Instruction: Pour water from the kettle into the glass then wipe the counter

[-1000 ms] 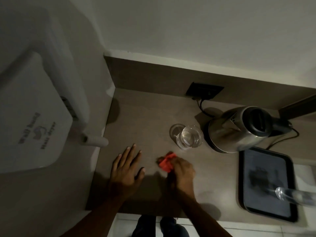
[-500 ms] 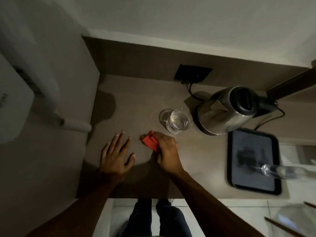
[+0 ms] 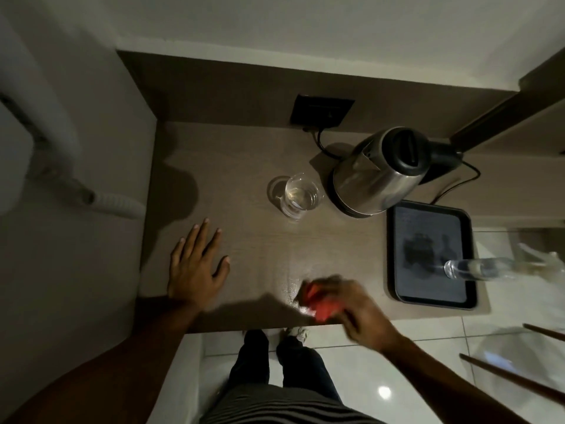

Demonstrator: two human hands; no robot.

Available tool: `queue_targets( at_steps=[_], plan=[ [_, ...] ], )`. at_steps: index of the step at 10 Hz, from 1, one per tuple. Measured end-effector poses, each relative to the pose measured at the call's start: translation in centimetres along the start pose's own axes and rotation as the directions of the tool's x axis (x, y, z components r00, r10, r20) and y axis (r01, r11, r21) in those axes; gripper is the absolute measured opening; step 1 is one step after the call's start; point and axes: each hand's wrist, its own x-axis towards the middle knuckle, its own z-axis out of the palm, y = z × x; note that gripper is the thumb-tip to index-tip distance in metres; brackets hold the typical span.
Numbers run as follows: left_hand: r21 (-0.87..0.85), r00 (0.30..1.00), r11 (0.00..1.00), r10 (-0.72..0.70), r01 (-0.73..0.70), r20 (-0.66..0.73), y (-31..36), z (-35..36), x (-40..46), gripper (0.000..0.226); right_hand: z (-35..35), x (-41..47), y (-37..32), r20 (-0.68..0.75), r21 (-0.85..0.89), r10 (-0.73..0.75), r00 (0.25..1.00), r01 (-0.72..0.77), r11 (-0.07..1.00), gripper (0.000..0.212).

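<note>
Head view: I look straight down on a brown counter (image 3: 244,154) in dim light, my only camera here, and I place everything against the kettle.

Kettle: the steel kettle (image 3: 379,175) with its black lid stands upright at the counter's back right, its cord running behind it to a dark wall socket (image 3: 322,113).

Glass: the clear glass (image 3: 301,195) stands upright just left of the kettle, near it though I cannot tell if they touch; clear water shows inside.

Right hand: my right hand (image 3: 360,310) is in front of the kettle, at the counter's near edge, clenched around a red cloth (image 3: 319,304) pressed to the surface (both are smeared with motion blur, so I cannot make out the finger placement).

Left hand: my left hand (image 3: 195,264) lies flat, released, fingers spread and palm down on the counter, well left of the kettle and forward of the glass, holding nothing.

Counter surface: a faint wet sheen shows beside the cloth, forward of the kettle.

Tray: a dark tray (image 3: 397,255) sits directly in front and to the right of the kettle, with a clear bottle (image 3: 477,269) lying across its right rim.

Wall unit: a white appliance (image 3: 18,123) with a ribbed hose is mounted on the wall far left of the kettle.

Floor: below the counter edge, my dark trousers (image 3: 275,362) and pale glossy tiles (image 3: 382,377).
</note>
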Motion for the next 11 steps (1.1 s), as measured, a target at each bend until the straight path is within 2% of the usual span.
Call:
queue_targets(
  at_steps=[1,2,3,4,5,6,7,8,9,10,11],
  plan=[
    [-0.014,1.0,1.0,-0.001,0.001,0.007,0.1,-0.3,0.1,0.065,-1.1,0.4,2.4,-0.382,0.024,0.312,0.87,-0.329,0.944,0.021],
    [-0.015,1.0,1.0,-0.006,0.007,0.013,0.1,-0.2,0.0,0.065,3.3,1.3,1.9,-0.528,0.044,0.57,0.629,-0.65,0.759,0.024],
    [-0.007,0.999,1.0,-0.012,0.012,0.033,0.1,-0.2,0.1,0.064,8.1,4.2,-3.9,-0.433,0.362,0.52,0.737,-0.386,0.849,0.012],
    [-0.025,0.999,1.0,-0.015,0.015,0.033,0.3,-0.3,0.1,0.064,11.0,4.2,-7.7,-0.22,0.441,0.249,0.943,-0.131,0.888,0.007],
    [-0.035,1.0,0.999,-0.005,0.006,0.011,0.7,-0.6,0.1,0.064,10.2,2.2,-8.1,0.118,0.407,0.05,0.992,-0.094,0.909,0.019],
    [-0.029,1.0,0.999,0.019,-0.019,-0.001,1.4,-1.2,0.0,0.066,4.5,-0.4,-5.8,0.009,0.476,0.266,0.964,-0.239,0.847,0.018],
    [-0.007,1.0,1.0,0.002,-0.002,-0.001,2.2,-1.8,0.0,0.07,-3.6,-2.5,-2.5,-0.389,0.378,0.415,0.822,-0.268,0.886,0.042],
    [-0.018,1.0,1.0,-0.016,0.016,0.002,3.2,-2.6,-0.4,0.071,-9.0,-4.6,2.2,-0.64,0.099,0.409,0.65,-0.458,0.883,0.047],
    [-0.004,0.999,1.0,-0.028,0.028,0.044,4.5,-3.4,-0.6,0.071,-9.1,-5.7,6.5,-0.489,-0.165,0.637,0.596,-0.78,0.604,0.084],
    [-0.025,0.991,0.995,-0.091,0.094,0.098,6.2,-4.7,-0.6,0.08,-8.9,-5.4,8.0,-0.197,-0.285,0.81,0.553,-0.823,0.492,0.096],
    [-0.067,0.992,0.994,-0.077,0.084,0.096,7.8,-5.2,-0.8,0.093,-10.0,-4.7,7.1,-0.227,-0.19,0.802,0.552,-0.833,0.52,0.092]
  ],
)
